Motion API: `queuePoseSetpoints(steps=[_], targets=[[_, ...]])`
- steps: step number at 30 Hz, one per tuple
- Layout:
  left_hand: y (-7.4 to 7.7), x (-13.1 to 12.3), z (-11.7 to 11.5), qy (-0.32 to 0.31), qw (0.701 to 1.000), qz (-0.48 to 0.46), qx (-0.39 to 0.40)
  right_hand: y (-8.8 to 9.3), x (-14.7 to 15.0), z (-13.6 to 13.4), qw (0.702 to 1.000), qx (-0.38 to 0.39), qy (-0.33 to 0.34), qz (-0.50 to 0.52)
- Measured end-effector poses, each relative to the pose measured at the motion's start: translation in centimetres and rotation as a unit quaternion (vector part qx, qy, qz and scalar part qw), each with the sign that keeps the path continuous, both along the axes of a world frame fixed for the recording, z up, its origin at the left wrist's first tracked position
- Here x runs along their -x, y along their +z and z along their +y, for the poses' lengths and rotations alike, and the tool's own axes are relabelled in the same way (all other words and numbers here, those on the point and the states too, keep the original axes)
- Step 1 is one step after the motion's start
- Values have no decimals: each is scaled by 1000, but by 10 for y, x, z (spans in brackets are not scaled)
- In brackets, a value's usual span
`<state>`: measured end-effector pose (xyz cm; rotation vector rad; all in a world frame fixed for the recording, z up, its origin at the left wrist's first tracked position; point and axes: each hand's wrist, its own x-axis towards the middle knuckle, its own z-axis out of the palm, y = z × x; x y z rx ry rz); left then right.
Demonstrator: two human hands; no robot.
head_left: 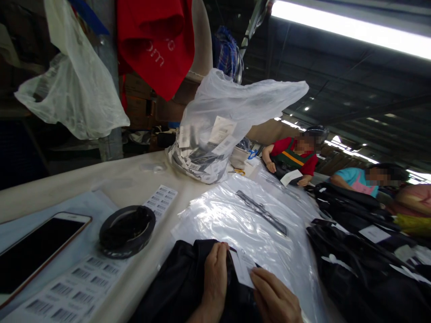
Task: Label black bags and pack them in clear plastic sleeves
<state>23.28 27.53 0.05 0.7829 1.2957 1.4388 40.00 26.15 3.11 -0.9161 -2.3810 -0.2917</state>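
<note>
A black garment [175, 285] lies at the bottom centre, partly over a stack of clear plastic bags [215, 211]. My left hand [215, 278] rests on it, fingers together at the garment's top edge and the side of a white tag. The white tag [241, 267] lies at the garment's right part. My right hand [276, 294] pinches the tag's right side between thumb and fingers. Beyond, a dark strip [261, 211] lies on the plastic bags.
Left are a phone [40, 251], barcode label sheets [77, 287] and a black roll [127, 231]. Behind stands a plastic bag of tags [202, 148]. Black garments [357, 260] are piled right. Two people [292, 157] [363, 179] sit farther back.
</note>
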Motion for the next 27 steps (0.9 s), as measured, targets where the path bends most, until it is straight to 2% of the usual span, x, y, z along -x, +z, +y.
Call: queuePoseSetpoints(steps=[3,8,12,14,16,19,23,27], targets=[[4,5,2,3,1000,-5,10,0,6,-15,997,-34,29,-63],[2,6,4,-35,992,117,-5,0,21,-24,994,-18,20,-107],[-7,6,6,-76,965,236,-89,-24,36,-32,991,-27,25,-128],[-12,6,6,-120,921,340,-149,-41,40,-37,990,-69,29,-120],[-17,6,4,-170,854,453,-189,-55,40,-41,987,-115,21,-108],[-20,6,1,-216,781,555,-188,-62,37,-47,988,-107,11,-115],[-18,6,-1,-244,725,620,-174,-54,38,-53,994,-58,24,-84],[-7,6,-3,-281,667,679,-123,-51,42,-55,999,-15,38,-25]])
